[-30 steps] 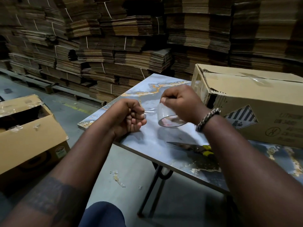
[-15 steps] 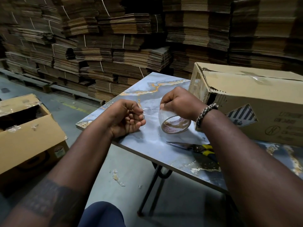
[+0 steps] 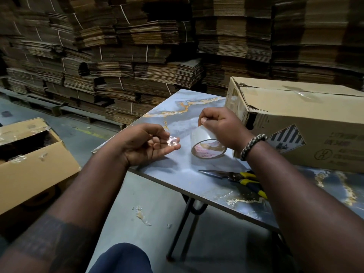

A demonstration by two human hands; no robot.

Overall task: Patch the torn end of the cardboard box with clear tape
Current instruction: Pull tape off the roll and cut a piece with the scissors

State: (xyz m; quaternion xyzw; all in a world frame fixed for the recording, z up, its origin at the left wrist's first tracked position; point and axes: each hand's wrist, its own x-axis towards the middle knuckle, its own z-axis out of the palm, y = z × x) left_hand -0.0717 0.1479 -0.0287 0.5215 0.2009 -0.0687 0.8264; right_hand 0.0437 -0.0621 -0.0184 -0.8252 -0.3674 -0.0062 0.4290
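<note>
Marbled table (image 3: 177,170) amid stacked cardboard (image 3: 137,56)

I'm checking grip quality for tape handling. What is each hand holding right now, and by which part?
The right hand grips the tape roll over its top outer face. The left hand, palm open, has a crumpled tape scrap on its fingertips.

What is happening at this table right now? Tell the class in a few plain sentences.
A person is getting ready to patch a cardboard box that lies on the table, its torn end facing them. The right hand holds a roll of clear tape just above the tabletop. The left hand is half open, with a small crumpled scrap of tape on its fingertips. Scissors lie near the table's front edge. No fresh tape has reached the torn end yet.
</note>
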